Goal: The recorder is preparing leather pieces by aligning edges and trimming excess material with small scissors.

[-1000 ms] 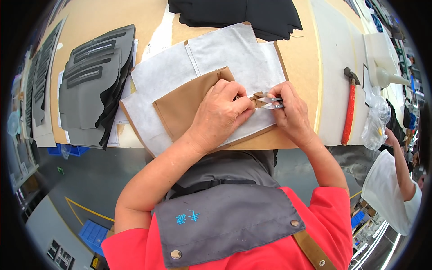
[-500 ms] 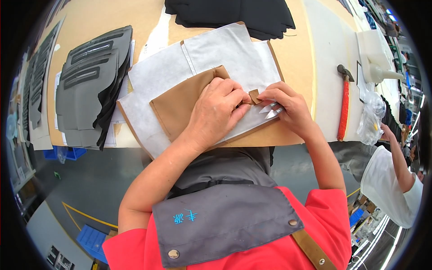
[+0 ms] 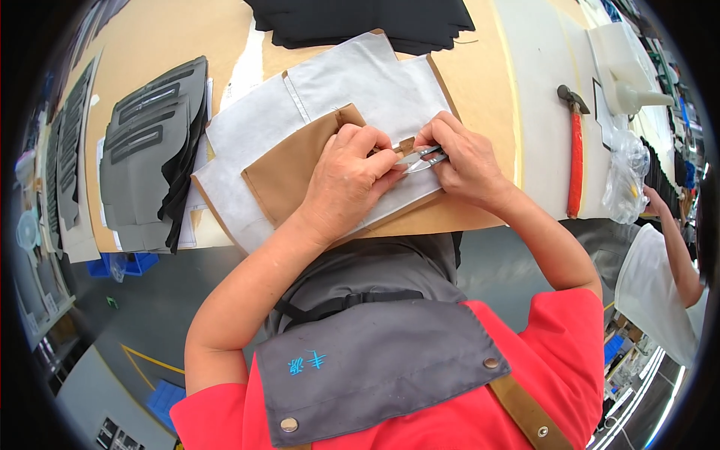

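Note:
My left hand [image 3: 349, 172] is closed in a pinch on the brown fabric piece [image 3: 274, 169], which lies over larger white-backed panels [image 3: 277, 112] with brown edges. My right hand [image 3: 457, 161] grips a pair of small silver thread snips [image 3: 420, 159]; their blades reach toward my left fingertips at a narrow brown tab [image 3: 406, 144]. What exactly the left fingertips pinch is partly hidden.
Grey cut pieces [image 3: 146, 187] are stacked at left, black fabric [image 3: 360, 22] at the back. At right lie a red-handled hammer [image 3: 575, 157], a white plastic container [image 3: 615, 52] and a clear bag [image 3: 624, 176]. A co-worker's arm [image 3: 671, 247] is at far right.
The snips have shifted left and up toward my left fingertips, with my right hand moving along. The brown tab is now more covered by the snips and fingers. The view has shifted slightly.

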`<control>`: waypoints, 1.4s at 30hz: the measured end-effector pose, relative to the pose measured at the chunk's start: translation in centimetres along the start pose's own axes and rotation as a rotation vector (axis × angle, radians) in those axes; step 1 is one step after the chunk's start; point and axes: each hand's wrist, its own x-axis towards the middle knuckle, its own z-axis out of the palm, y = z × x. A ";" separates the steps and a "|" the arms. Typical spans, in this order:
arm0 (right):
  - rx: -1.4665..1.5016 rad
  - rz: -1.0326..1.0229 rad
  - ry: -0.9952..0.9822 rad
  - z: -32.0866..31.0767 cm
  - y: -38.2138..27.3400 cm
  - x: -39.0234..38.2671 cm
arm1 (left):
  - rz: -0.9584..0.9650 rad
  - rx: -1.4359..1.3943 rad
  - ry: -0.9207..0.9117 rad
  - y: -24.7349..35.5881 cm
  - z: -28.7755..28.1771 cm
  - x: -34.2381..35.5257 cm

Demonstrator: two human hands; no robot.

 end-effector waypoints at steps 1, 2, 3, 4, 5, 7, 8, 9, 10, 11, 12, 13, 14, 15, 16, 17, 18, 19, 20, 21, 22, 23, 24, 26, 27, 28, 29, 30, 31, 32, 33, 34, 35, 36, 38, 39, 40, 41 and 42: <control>0.002 0.013 0.046 0.2 -0.1 -0.1 | 0.014 0.012 -0.006 -0.1 -0.1 0.1; 0.003 0.024 0.093 0.4 -0.3 -0.2 | 0.028 0.025 -0.009 -0.1 -0.1 0.2; 0.003 0.028 0.097 0.6 -0.5 -0.4 | 0.032 0.024 -0.012 -0.1 -0.1 0.2; 0.021 0.064 0.132 0.8 -0.7 -0.6 | 0.030 0.010 -0.002 -0.1 -0.1 0.1; 0.038 0.097 0.170 0.9 -0.8 -0.6 | 0.031 -0.001 0.010 -0.2 0.0 0.1; 0.125 0.093 0.172 0.6 -0.5 -0.5 | -0.034 -0.068 0.008 -0.1 0.1 0.1; 0.217 0.088 0.166 0.4 -0.3 -0.6 | -0.107 -0.137 0.005 0.1 -0.1 0.2; 0.217 0.088 0.175 0.3 -0.1 -0.7 | -0.099 -0.133 0.001 0.5 -0.2 0.4; 0.243 0.079 0.181 0.2 0.2 -0.8 | -0.160 -0.167 0.025 1.0 -0.2 0.6; 0.271 0.067 0.185 0.2 0.3 -0.8 | -0.223 -0.199 0.049 1.5 -0.2 0.7; 0.273 0.064 0.193 0.2 0.2 -0.9 | -0.218 -0.193 0.048 1.6 -0.1 0.7; 0.346 0.142 0.225 0.1 0.0 -1.1 | -0.216 -0.173 0.023 1.5 0.0 0.5; 0.420 0.217 0.257 -0.1 -0.2 -1.2 | -0.216 -0.151 0.001 1.5 0.1 0.5; 0.424 0.211 0.263 -0.5 -0.3 -1.3 | -0.211 -0.142 0.000 1.6 0.2 0.6; 0.458 0.280 0.239 -1.0 -0.3 -1.6 | -0.220 -0.160 0.002 1.7 0.3 0.6; 0.494 0.352 0.216 -1.2 -0.3 -1.9 | -0.228 -0.179 -0.001 1.9 0.3 0.9; 0.501 0.349 0.225 -1.2 -0.3 -2.1 | -0.222 -0.170 -0.006 2.3 0.3 1.2; 0.532 0.356 0.207 -1.1 -0.4 -2.3 | -0.228 -0.095 -0.025 2.7 0.3 1.5; 0.565 0.359 0.187 -0.9 -0.5 -2.5 | -0.236 -0.016 -0.043 3.2 0.3 1.8; 0.576 0.354 0.195 -0.7 -0.6 -2.6 | -0.198 0.036 -0.022 3.0 0.7 1.8; 0.606 0.323 0.220 -0.3 -0.8 -2.7 | -0.194 0.049 -0.028 2.8 1.2 1.8; 0.634 0.297 0.246 0.0 -0.9 -2.8 | -0.185 0.087 -0.014 2.7 1.6 1.9; 0.645 0.297 0.255 0.2 -0.9 -2.9 | -0.175 0.126 0.000 2.6 1.9 1.9; 0.545 0.253 0.267 0.5 -0.8 -3.1 | -0.154 0.156 0.013 2.8 2.0 1.9; 0.556 0.256 0.276 0.7 -0.8 -3.2 | -0.138 0.176 0.035 2.9 1.9 1.9; 0.512 0.247 0.282 0.8 -0.8 -3.3 | -0.133 0.183 0.022 2.9 1.8 2.0; 0.468 0.240 0.285 0.9 -0.8 -3.4 | -0.156 0.150 0.005 3.0 1.6 2.0; 0.479 0.246 0.292 0.9 -0.9 -3.5 | -0.181 0.116 -0.012 3.0 1.4 2.1; 0.445 0.234 0.290 0.8 -1.0 -3.5 | -0.178 0.122 -0.024 3.1 1.1 2.2; 0.411 0.220 0.287 0.9 -1.1 -3.5 | -0.215 0.105 -0.055 3.3 0.7 2.3; 0.420 0.225 0.292 1.1 -1.0 -3.6 | -0.253 0.089 -0.085 3.4 0.4 2.4; 0.381 0.170 0.327 1.3 -0.9 -3.7 | -0.252 0.095 -0.094 3.4 0.4 2.5; 0.339 0.115 0.362 1.5 -0.8 -3.7 | -0.272 0.077 -0.108 3.4 0.3 2.6; 0.344 0.118 0.367 1.7 -0.6 -3.7 | -0.292 0.059 -0.120 3.4 0.3 2.6; 0.265 0.043 0.392 2.0 -0.2 -3.8 | -0.280 0.056 -0.123 3.2 0.2 2.7; 0.268 0.044 0.395 2.0 -0.1 -4.0 | -0.270 0.050 -0.119 3.2 0.1 2.7; 0.316 -0.002 0.369 2.0 0.0 -4.3 | -0.269 0.052 -0.122 3.2 -0.1 2.8; 0.363 -0.048 0.343 1.9 0.2 -4.5 | -0.291 0.022 -0.151 3.2 -0.3 2.9; 0.364 -0.049 0.344 1.9 0.3 -4.7 | -0.313 -0.010 -0.180 3.2 -0.4 3.0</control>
